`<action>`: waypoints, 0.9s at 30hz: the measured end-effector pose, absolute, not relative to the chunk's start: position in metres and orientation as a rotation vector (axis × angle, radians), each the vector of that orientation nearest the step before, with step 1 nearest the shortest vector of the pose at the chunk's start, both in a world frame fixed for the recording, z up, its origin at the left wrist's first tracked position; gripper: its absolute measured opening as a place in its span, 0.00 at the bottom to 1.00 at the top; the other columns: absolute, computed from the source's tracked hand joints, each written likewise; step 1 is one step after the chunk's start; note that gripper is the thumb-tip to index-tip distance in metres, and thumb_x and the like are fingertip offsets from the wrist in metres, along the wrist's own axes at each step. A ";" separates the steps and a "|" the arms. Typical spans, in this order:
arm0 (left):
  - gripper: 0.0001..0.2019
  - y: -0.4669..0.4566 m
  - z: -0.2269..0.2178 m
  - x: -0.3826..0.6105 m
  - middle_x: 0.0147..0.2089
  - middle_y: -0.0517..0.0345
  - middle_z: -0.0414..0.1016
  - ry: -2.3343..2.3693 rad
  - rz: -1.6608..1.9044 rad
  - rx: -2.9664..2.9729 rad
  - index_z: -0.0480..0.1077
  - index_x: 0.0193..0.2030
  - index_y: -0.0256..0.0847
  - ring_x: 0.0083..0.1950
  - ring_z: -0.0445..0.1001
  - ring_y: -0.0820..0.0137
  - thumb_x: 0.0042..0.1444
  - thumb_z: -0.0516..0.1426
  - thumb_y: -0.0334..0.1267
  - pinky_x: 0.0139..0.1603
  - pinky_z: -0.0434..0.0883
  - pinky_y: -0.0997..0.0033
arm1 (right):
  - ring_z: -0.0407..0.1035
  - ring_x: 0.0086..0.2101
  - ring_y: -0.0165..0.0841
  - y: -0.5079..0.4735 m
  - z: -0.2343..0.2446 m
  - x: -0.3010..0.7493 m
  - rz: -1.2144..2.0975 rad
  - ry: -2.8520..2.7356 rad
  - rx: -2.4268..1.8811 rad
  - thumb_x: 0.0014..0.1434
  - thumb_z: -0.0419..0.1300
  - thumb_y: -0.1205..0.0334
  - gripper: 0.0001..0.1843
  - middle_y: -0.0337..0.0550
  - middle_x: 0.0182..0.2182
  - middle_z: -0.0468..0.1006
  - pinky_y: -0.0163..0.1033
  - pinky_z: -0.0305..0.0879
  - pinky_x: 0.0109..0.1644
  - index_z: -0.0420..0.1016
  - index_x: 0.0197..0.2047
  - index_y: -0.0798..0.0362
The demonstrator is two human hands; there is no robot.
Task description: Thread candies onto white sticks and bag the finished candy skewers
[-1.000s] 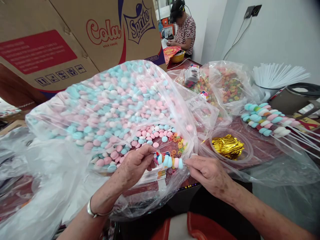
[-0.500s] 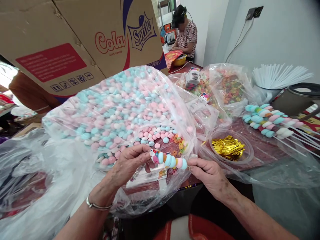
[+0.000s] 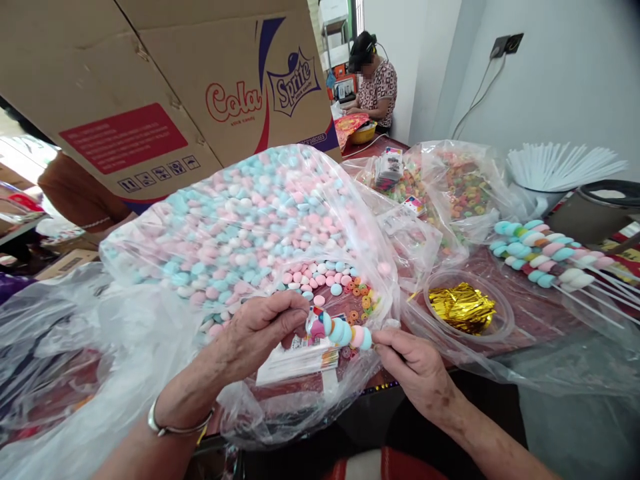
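Both my hands hold one candy skewer point(image 3: 344, 331) of blue, pink and white discs over the mouth of a big clear bag of pink, blue and white candies point(image 3: 240, 220). My left hand point(image 3: 260, 327) pinches the skewer's left end, where a small printed card sits. My right hand point(image 3: 413, 370) pinches the right end at the stick. Loose discs and small coloured rings point(image 3: 360, 297) lie in the bag's opening just behind the skewer. A stack of printed cards point(image 3: 300, 357) lies under it.
A bowl of gold twist ties point(image 3: 463, 307) stands right of my hands. Finished skewers point(image 3: 540, 253) lie at the right, white sticks point(image 3: 560, 163) fan out behind them. A bag of coloured rings point(image 3: 460, 180), a Cola/Sprite carton point(image 3: 190, 87), and a seated person point(image 3: 375, 83) are beyond.
The view has shifted a little; both hands keep hold of the skewer, which has barely moved. My left thumb and fingers have closed more over the card end.
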State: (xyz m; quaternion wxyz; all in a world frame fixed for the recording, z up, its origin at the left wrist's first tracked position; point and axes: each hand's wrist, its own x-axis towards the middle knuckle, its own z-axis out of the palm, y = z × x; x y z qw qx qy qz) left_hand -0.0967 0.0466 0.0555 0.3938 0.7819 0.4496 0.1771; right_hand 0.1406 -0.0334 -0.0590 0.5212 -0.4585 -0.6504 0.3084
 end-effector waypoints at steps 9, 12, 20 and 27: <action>0.10 0.053 0.077 -0.114 0.26 0.58 0.70 1.157 0.574 1.768 0.73 0.32 0.36 0.25 0.65 0.75 0.56 0.59 0.43 0.23 0.64 0.77 | 0.71 0.29 0.31 -0.031 -0.067 0.138 0.834 -1.449 -1.144 0.60 0.53 0.63 0.12 0.40 0.28 0.77 0.32 0.68 0.34 0.78 0.35 0.54; 0.10 0.050 0.089 -0.114 0.28 0.57 0.72 1.172 0.637 1.738 0.72 0.33 0.37 0.26 0.67 0.74 0.57 0.58 0.42 0.25 0.65 0.77 | 0.72 0.29 0.31 -0.029 -0.069 0.136 0.862 -1.387 -1.129 0.59 0.54 0.63 0.11 0.40 0.27 0.78 0.31 0.68 0.34 0.78 0.36 0.54; 0.09 0.058 0.080 -0.116 0.25 0.61 0.70 1.368 0.500 1.788 0.69 0.28 0.38 0.25 0.66 0.74 0.55 0.56 0.40 0.24 0.62 0.78 | 0.71 0.31 0.32 -0.031 -0.078 0.139 1.024 -1.299 -1.131 0.60 0.55 0.61 0.12 0.39 0.26 0.76 0.32 0.67 0.34 0.80 0.39 0.54; 0.16 0.037 0.046 -0.105 0.35 0.59 0.76 1.180 0.496 1.893 0.70 0.53 0.44 0.33 0.71 0.71 0.58 0.56 0.40 0.30 0.66 0.77 | 0.69 0.29 0.29 -0.031 -0.075 0.141 0.994 -1.366 -1.129 0.61 0.55 0.63 0.12 0.38 0.27 0.76 0.30 0.66 0.33 0.80 0.40 0.53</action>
